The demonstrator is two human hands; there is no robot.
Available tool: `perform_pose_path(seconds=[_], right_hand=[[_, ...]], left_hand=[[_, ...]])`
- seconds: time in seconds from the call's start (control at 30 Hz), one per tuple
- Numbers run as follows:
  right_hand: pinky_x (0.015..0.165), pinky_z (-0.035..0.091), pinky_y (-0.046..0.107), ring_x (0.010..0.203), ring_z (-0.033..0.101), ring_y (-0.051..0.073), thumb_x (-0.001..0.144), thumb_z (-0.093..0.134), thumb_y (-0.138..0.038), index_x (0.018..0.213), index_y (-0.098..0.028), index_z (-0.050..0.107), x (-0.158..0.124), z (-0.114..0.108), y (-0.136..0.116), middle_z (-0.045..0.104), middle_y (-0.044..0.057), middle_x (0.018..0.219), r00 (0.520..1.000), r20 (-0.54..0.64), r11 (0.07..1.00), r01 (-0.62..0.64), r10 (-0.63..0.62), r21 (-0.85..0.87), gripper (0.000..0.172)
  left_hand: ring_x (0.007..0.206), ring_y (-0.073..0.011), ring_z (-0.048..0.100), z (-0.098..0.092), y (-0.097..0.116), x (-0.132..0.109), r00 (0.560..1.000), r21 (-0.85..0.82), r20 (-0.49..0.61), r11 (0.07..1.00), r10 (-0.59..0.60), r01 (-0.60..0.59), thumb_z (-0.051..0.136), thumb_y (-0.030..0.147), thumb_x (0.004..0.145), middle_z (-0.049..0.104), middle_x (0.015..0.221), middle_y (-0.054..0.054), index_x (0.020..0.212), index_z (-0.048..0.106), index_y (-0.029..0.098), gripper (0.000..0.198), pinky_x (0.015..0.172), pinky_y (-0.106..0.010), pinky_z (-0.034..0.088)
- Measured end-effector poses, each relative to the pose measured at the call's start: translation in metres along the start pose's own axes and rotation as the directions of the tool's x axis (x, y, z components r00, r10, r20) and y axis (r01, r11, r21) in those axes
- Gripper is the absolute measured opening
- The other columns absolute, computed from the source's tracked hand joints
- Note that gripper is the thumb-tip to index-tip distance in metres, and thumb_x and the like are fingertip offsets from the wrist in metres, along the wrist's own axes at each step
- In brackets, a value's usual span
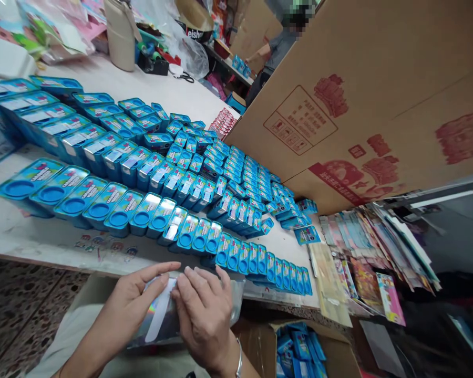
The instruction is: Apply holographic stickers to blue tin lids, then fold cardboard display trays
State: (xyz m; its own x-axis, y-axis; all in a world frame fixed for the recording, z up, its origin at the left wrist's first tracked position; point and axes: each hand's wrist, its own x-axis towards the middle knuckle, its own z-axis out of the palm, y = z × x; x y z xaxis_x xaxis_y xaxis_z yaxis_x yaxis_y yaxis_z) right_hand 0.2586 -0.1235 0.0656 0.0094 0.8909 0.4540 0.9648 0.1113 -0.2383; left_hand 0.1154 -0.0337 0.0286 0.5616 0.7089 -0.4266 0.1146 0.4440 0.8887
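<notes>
The left hand [136, 294] has thumb and forefinger narrowly set at the far edge of a clear film [172, 320], apparently pinching it. The right hand [207, 299] bends its fingers close together over the same edge; whether they grip it cannot be told, as the undersides are hidden. A pale strip [158, 315] runs along the film, between the hands.

The film lies over the person's lap [69, 341], just off the near edge of the white counter [23, 241]. Beyond it, a long near row of blue boxes [116, 207] stands upright, and behind that a second row [116, 152], with many more boxes farther back to the right.

Judging by the pale bands on the second row's tops, the work seems partway: most near-row boxes on the left show bare round recesses, though glare makes this uncertain.

Near right, an open carton [341, 349] holds blue packages [299, 344]; farther up, a large cardboard box [378, 58] rises, and far left stands a beige bottle [119, 37].
</notes>
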Motion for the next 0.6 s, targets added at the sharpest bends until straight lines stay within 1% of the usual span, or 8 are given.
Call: perform_pose_path(seconds=[0.07, 0.2, 0.27, 0.33, 0.43, 0.57, 0.6], right_hand=[[0.102, 0.034, 0.045, 0.099, 0.068, 0.023, 0.094, 0.06, -0.021, 0.116, -0.024, 0.064, 0.0011, -0.0016, -0.0006, 0.075, 0.004, 0.112, 1.0, 0.004, 1.0, -0.008, 0.008, 0.004, 0.023], [0.097, 0.037, 0.044, 0.093, 0.067, 0.023, 0.093, 0.06, -0.02, 0.115, -0.024, 0.064, 0.0002, -0.0025, -0.0003, 0.075, 0.003, 0.105, 1.0, 0.012, 0.999, -0.026, 0.026, 0.019, 0.023], [0.099, 0.034, 0.045, 0.092, 0.067, 0.022, 0.093, 0.06, -0.02, 0.116, -0.024, 0.064, -0.0005, -0.0025, 0.0004, 0.076, 0.002, 0.105, 0.999, 0.017, 0.999, -0.027, 0.027, 0.022, 0.024], [0.103, 0.03, 0.046, 0.093, 0.067, 0.022, 0.093, 0.06, -0.02, 0.117, -0.024, 0.063, -0.0009, -0.0021, 0.0012, 0.075, 0.002, 0.108, 0.999, 0.032, 1.0, -0.024, 0.023, 0.019, 0.024], [0.107, 0.027, 0.046, 0.095, 0.068, 0.022, 0.094, 0.059, -0.02, 0.118, -0.023, 0.063, -0.0015, -0.0003, 0.0028, 0.075, 0.003, 0.111, 0.999, 0.048, 1.0, -0.015, 0.014, 0.014, 0.025], [0.112, 0.023, 0.048, 0.098, 0.069, 0.023, 0.094, 0.057, -0.018, 0.119, -0.021, 0.063, -0.0029, 0.0033, 0.005, 0.074, 0.005, 0.114, 0.999, 0.046, 1.0, -0.01, 0.01, 0.007, 0.025], [0.112, 0.022, 0.048, 0.099, 0.069, 0.024, 0.094, 0.057, -0.017, 0.119, -0.021, 0.063, -0.0034, 0.0039, 0.0054, 0.074, 0.005, 0.115, 0.999, 0.049, 1.0, -0.008, 0.008, 0.003, 0.026]], left_hand=[[0.062, -0.0193, 0.068, 0.0004, -0.0001, 0.0001, 1.0, 0.013, -0.001, 1.0, -0.003, 0.003, 0.065, 0.053, 0.081, 0.079, 0.089, -0.005, 0.111, 0.075, 0.02, 0.046, 0.053, -0.025, 0.053], [0.076, -0.0228, 0.072, 0.0002, -0.0017, 0.0032, 0.999, -0.02, 0.029, 0.999, -0.032, 0.033, 0.065, 0.052, 0.081, 0.078, 0.103, -0.007, 0.112, 0.075, 0.02, 0.045, 0.062, -0.027, 0.056], [0.075, -0.0223, 0.072, 0.0005, -0.0033, 0.0052, 0.997, -0.045, 0.038, 0.997, -0.068, 0.07, 0.065, 0.052, 0.081, 0.078, 0.105, -0.007, 0.113, 0.074, 0.02, 0.047, 0.061, -0.027, 0.056], [0.068, -0.0195, 0.069, 0.0015, -0.005, 0.0066, 0.994, -0.072, 0.033, 0.992, -0.105, 0.107, 0.065, 0.053, 0.081, 0.078, 0.099, -0.006, 0.115, 0.073, 0.021, 0.048, 0.057, -0.025, 0.054], [0.063, -0.0171, 0.066, 0.0035, -0.0059, 0.0074, 0.993, -0.105, 0.023, 0.988, -0.115, 0.117, 0.067, 0.052, 0.08, 0.078, 0.09, -0.003, 0.114, 0.073, 0.021, 0.047, 0.057, -0.024, 0.053], [0.071, -0.0197, 0.069, 0.0056, -0.0026, 0.0073, 0.994, -0.108, 0.019, 0.988, -0.111, 0.112, 0.069, 0.052, 0.078, 0.078, 0.1, -0.005, 0.112, 0.073, 0.02, 0.047, 0.061, -0.026, 0.054], [0.071, -0.0202, 0.069, 0.006, -0.0014, 0.0076, 0.994, -0.11, 0.016, 0.988, -0.11, 0.111, 0.07, 0.053, 0.076, 0.078, 0.1, -0.006, 0.111, 0.073, 0.02, 0.048, 0.061, -0.026, 0.054]])
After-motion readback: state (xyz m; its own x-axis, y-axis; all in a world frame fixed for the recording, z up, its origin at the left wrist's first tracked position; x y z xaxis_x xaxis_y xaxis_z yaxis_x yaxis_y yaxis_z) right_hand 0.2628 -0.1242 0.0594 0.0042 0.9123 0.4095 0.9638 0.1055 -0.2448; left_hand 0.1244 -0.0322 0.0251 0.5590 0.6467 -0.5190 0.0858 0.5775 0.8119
